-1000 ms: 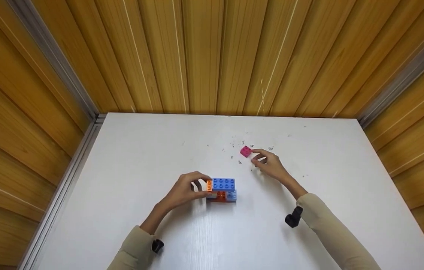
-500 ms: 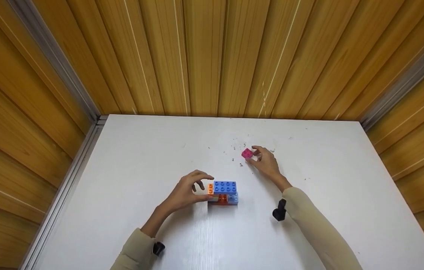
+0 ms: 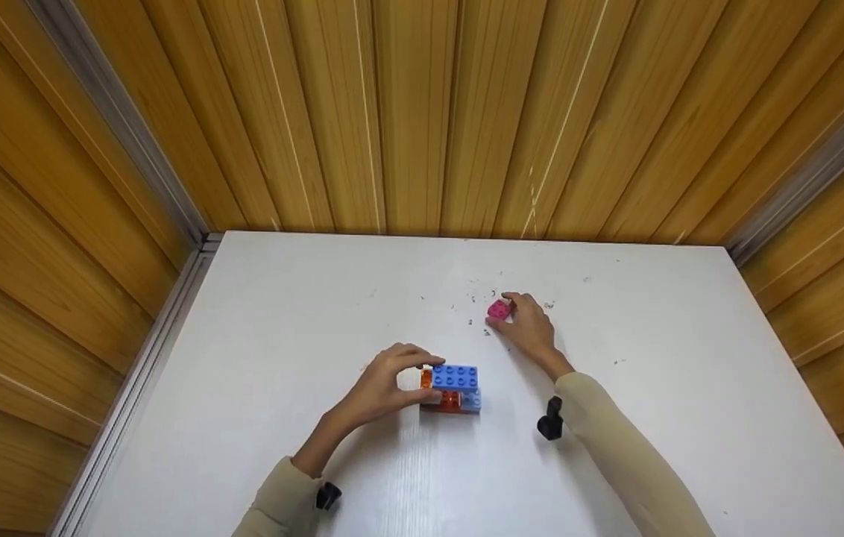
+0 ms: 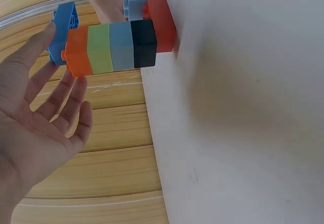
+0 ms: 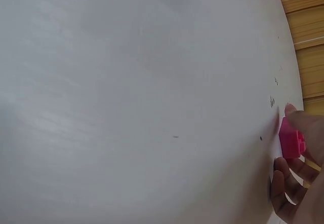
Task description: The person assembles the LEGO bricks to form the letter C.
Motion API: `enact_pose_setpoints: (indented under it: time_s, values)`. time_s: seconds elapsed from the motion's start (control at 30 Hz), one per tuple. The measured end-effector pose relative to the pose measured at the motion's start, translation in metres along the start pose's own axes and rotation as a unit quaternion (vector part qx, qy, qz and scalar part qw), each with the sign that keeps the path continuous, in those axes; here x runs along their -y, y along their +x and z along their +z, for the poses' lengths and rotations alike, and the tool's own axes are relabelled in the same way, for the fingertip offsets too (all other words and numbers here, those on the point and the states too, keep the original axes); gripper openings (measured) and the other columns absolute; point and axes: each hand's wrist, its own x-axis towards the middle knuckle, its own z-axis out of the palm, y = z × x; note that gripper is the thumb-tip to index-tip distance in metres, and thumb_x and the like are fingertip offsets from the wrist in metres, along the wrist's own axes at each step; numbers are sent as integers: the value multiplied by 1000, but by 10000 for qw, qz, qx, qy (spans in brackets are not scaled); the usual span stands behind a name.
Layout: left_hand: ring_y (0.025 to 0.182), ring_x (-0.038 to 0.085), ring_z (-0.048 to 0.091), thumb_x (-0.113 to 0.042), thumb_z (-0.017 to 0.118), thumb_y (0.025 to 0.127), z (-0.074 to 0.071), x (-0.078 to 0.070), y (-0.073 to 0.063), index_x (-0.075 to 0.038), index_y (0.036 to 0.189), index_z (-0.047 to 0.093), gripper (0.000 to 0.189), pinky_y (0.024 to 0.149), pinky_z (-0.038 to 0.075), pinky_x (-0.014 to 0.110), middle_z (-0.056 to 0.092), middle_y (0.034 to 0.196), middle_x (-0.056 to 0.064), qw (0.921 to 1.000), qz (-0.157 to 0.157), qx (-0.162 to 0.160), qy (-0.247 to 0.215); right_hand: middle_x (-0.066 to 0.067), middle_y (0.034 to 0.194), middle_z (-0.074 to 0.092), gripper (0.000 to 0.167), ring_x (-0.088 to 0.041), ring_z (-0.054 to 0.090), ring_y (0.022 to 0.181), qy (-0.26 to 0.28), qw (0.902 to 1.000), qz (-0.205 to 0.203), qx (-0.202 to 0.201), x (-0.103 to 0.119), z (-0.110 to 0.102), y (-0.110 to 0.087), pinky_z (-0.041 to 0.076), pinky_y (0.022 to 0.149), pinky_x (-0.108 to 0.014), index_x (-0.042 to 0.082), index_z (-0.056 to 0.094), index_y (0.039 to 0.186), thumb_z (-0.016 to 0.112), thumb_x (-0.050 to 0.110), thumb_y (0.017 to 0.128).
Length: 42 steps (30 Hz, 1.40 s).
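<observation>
My left hand (image 3: 385, 384) has its thumb and index finger on opposite sides of a long blue brick (image 3: 455, 377), pinching it at the top of a brick build. Seen in the left wrist view, the build rises from a red brick (image 4: 161, 24). Its column shows a black brick (image 4: 145, 43), a grey-blue brick (image 4: 121, 45), a lime green brick (image 4: 98, 47) and an orange brick (image 4: 77, 51). A light blue brick (image 4: 135, 2) sits beside the column on the red one. Farther back, my right hand (image 3: 530, 328) grips a small pink brick (image 3: 499, 309) between thumb and fingers.
The white table (image 3: 303, 298) carries scattered dark specks around the pink brick. Wood-patterned walls (image 3: 407, 119) close off its back and sides. A black wrist camera (image 3: 551, 419) sticks out from the right sleeve, and another camera (image 3: 328, 496) from the left.
My right hand has closed in around the pink brick, which has turned slightly. My left hand has shifted rightward from the orange end of the build onto the blue brick.
</observation>
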Motion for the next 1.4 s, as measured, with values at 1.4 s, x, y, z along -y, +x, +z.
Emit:
enact_pose_setpoints:
  time_s: [1.4]
  values:
    - [100,27,66,-19,86,82,5,5,10,-11,117,78,37,92,54,47,74,98,6,9988,253,-134,-405,-18,109,72,40,-22,66,84,1338,9888,-653,101,-17,-13,-80,49,71,-18,-2,70,121,83,6,84]
